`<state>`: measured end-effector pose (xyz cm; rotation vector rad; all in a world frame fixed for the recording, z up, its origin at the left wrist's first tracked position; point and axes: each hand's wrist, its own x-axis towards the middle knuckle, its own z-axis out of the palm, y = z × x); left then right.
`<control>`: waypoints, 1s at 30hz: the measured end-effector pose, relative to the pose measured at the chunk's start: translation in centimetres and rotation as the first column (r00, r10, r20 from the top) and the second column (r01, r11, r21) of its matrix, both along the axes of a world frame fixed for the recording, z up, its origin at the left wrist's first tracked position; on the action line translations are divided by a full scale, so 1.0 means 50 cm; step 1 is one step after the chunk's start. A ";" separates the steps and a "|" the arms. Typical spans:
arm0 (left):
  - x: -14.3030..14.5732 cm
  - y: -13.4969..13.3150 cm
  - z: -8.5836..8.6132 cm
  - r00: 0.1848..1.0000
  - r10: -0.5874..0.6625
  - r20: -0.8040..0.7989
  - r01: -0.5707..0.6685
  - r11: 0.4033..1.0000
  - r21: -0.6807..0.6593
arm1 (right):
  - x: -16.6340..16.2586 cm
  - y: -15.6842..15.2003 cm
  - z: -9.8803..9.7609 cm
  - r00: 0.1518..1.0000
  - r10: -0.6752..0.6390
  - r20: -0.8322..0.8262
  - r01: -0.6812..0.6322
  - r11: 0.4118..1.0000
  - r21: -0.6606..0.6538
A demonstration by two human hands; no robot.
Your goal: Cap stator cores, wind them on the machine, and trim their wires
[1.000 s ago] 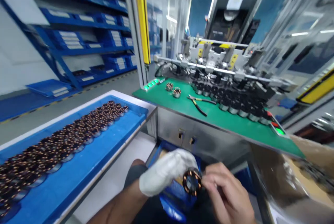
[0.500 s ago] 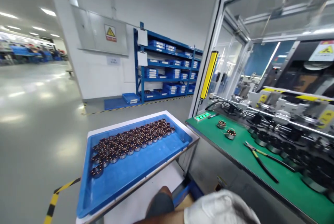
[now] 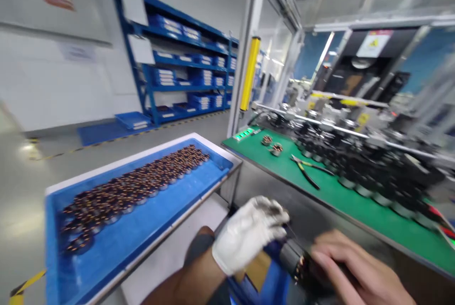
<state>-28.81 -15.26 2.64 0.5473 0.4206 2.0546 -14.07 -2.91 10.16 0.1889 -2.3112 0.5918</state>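
Observation:
My left hand (image 3: 249, 231), in a white glove, is low in the middle with its fingers curled. A small coppery-brown thing shows at its fingertips, too blurred to name. My bare right hand (image 3: 359, 267) is closed at the lower right, around dark parts. A motor stator (image 3: 293, 257) with a grey rim and copper windings juts out from it, toward my left hand. Motion blur hides how the fingers meet it. Two wound stators (image 3: 277, 149) lie on the green bench mat (image 3: 256, 158), beside cutting pliers (image 3: 306, 172) with yellow-and-black handles.
At the left, a blue tray (image 3: 156, 219) holds rows of many stators on a white-topped cart. A machine frame (image 3: 245, 58) with a yellow light bar stands behind the bench. Dark parts with metal rims (image 3: 362, 189) line the mat's back. Blue shelving (image 3: 188, 87) stands behind.
The view has swung right and closer to the bench. My gloved hand has come up fully into view, and my right hand has appeared with dark parts and a stator.

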 end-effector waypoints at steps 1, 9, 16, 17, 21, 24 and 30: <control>-0.005 0.002 -0.003 0.998 -0.015 -0.054 0.010 0.994 -0.105 | -0.004 -0.002 0.008 0.998 0.056 0.012 -0.055 0.998 -0.030; 0.021 0.005 -0.022 0.857 -0.483 -0.182 0.419 0.857 -0.298 | -0.011 -0.004 0.025 0.993 0.090 0.081 -0.076 0.984 -0.162; 0.013 -0.015 -0.006 0.874 -0.127 -0.470 0.032 0.978 -0.206 | 0.000 -0.002 0.013 0.985 -0.153 0.080 0.166 0.968 -0.190; 0.008 -0.021 -0.003 0.800 -0.107 -0.590 -0.011 0.981 -0.193 | 0.000 0.000 0.012 0.986 -0.143 0.091 0.159 0.964 -0.212; -0.006 -0.030 0.040 0.236 -0.110 -0.965 -0.273 0.946 -0.174 | -0.003 0.006 0.009 0.990 -0.063 0.126 0.095 0.958 -0.270; -0.004 -0.015 0.085 -0.017 -0.213 -0.977 -0.350 0.916 -0.193 | -0.006 0.008 0.004 0.988 -0.033 0.150 0.076 0.955 -0.288; -0.001 -0.001 0.097 -0.065 -0.145 -0.987 -0.392 0.914 -0.108 | -0.010 0.013 -0.005 0.991 -0.029 0.130 0.067 0.952 -0.299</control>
